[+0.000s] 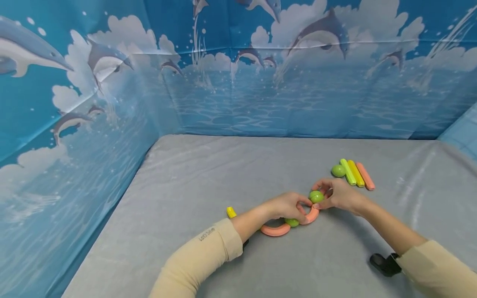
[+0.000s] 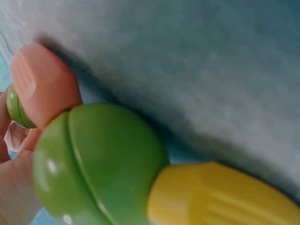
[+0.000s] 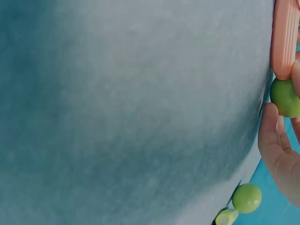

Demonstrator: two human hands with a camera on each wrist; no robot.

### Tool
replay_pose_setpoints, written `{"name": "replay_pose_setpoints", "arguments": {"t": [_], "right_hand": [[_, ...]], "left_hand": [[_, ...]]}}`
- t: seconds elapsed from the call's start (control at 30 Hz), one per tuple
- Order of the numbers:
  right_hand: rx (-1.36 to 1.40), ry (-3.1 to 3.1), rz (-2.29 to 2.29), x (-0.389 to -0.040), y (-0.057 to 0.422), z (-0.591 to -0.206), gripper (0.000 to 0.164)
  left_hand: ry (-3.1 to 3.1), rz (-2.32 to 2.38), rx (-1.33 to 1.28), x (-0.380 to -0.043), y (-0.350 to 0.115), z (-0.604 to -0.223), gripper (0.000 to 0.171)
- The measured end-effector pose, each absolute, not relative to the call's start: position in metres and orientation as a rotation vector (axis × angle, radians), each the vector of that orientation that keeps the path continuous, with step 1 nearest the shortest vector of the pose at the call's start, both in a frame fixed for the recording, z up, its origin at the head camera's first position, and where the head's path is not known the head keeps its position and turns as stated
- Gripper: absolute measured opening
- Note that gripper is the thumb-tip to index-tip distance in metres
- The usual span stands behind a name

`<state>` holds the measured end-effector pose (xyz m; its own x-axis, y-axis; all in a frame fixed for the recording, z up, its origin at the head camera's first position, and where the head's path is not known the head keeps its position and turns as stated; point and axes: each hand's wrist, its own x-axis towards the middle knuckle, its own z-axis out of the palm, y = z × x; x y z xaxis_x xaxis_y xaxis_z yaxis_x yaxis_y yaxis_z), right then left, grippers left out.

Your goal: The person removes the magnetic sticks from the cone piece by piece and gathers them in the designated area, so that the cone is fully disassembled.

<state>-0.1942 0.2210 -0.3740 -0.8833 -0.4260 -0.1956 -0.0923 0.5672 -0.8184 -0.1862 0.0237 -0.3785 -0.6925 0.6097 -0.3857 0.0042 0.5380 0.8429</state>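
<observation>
My left hand (image 1: 288, 206) pinches a curved coral connector piece (image 1: 311, 217). At that piece's upper end, my right hand (image 1: 339, 194) holds a green ball (image 1: 316, 196) between thumb and fingers; the right wrist view has the same ball (image 3: 284, 98) against the coral end. Down the chain come another green ball (image 1: 292, 222), a second coral curve (image 1: 275, 230) and a yellow piece (image 1: 231, 212). My left forearm covers part of the chain in the head view. Up close in the left wrist view, a green ball (image 2: 112, 159) joins a yellow piece (image 2: 220, 194) and a coral one (image 2: 44, 84).
Beyond my right hand lie a loose green ball (image 1: 338, 170) and a row of straight sticks: light green (image 1: 348, 172), yellow (image 1: 356, 174) and coral (image 1: 365, 176). A grey cloth (image 1: 208, 165) covers the surface. Dolphin-printed curtains (image 1: 231, 99) stand behind and at the left.
</observation>
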Motion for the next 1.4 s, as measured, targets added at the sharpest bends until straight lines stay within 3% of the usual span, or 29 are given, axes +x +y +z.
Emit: {"name": "replay_pose_setpoints", "arguments": {"t": [0.9, 1.4], "right_hand": [[-0.216, 2.78, -1.056, -0.202, 0.261, -0.366, 0.057], [-0.03, 2.866, -1.002, -0.215, 0.27, -0.374, 0.054]], "left_hand": [[2.089, 1.139, 0.53, -0.184, 0.022, -0.376, 0.051], [2.042, 1.169, 0.519, -0.184, 0.02, -0.376, 0.051]]}}
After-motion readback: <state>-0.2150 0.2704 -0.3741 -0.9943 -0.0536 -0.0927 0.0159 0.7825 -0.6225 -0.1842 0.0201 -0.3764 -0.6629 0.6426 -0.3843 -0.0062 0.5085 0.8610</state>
